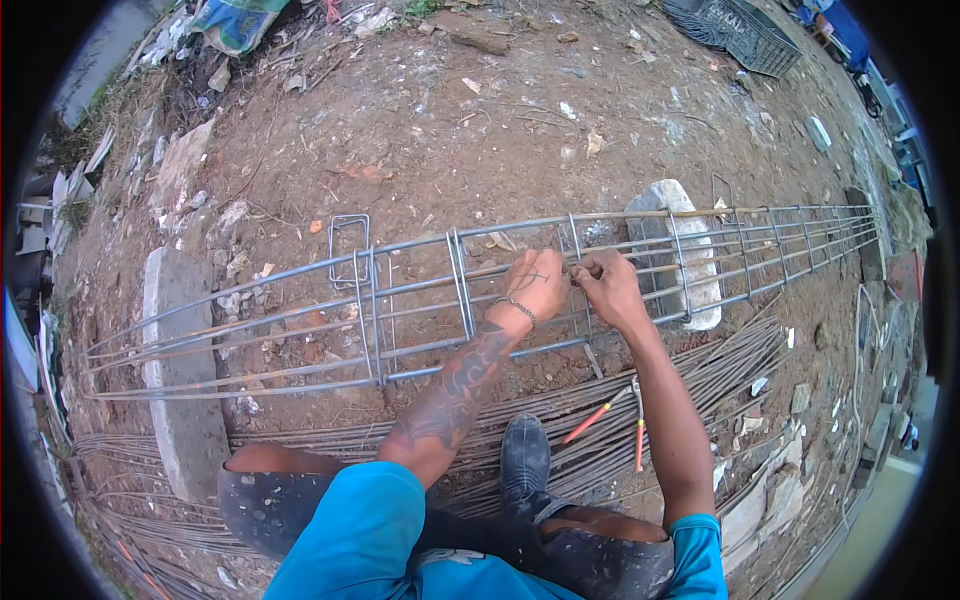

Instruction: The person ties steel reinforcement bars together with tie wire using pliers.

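Observation:
A long cage of steel rebar (420,238) runs from left to right in front of me, its bars ringed by rectangular stirrups (463,285). My left hand (536,284) is closed over the middle bars, back of the hand up. Close beside it, my right hand (612,288) pinches at a bar next to a stirrup (574,240). Whatever sits between the fingertips of either hand is too small or hidden to name. Several stirrups stand bunched on the cage to the left. Pincers with orange-red handles (588,423) lie below my right hand on a pile of loose rods.
Two concrete blocks hold up the cage, a left one (182,385) and a right one (672,198). Loose steel rods (700,372) lie between the cage and my boot (526,462). A black plastic crate (765,52) stands far right; rubble and scraps litter the dirt.

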Motion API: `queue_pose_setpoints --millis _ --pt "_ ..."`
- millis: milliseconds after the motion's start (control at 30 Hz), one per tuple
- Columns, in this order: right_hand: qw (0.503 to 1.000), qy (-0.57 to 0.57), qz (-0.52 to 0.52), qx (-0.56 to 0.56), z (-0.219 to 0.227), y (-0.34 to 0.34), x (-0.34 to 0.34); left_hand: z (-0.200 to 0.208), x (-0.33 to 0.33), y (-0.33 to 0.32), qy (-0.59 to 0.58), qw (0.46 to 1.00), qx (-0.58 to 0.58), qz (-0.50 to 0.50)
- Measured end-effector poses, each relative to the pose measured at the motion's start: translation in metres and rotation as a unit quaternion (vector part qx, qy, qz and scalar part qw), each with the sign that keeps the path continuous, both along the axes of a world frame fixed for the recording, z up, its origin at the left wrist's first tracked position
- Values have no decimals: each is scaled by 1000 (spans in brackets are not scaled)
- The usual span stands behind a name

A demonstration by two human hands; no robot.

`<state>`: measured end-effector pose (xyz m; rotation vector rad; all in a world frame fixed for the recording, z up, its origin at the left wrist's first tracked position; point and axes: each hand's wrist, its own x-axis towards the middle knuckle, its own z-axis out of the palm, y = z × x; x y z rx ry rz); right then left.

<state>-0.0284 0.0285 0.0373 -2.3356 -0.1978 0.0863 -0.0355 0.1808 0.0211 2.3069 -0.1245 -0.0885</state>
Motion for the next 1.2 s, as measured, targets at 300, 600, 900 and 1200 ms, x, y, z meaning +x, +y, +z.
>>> queue_pose_setpoints --millis 300,600,900,1200 --pt "992 -89 21 -90 9 -2 -36 11 26 -4 151 984 44 -78" --pt "981 -158 -58 -93 -27 8 -36 4 24 0 242 957 -155 -27" --pt "969 -190 -63 -146 -28 15 -38 -7 15 -6 214 942 -258 4" --pt "972 -180 -62 -136 -25 12 -35 -4 10 -1 157 953 -256 -35"
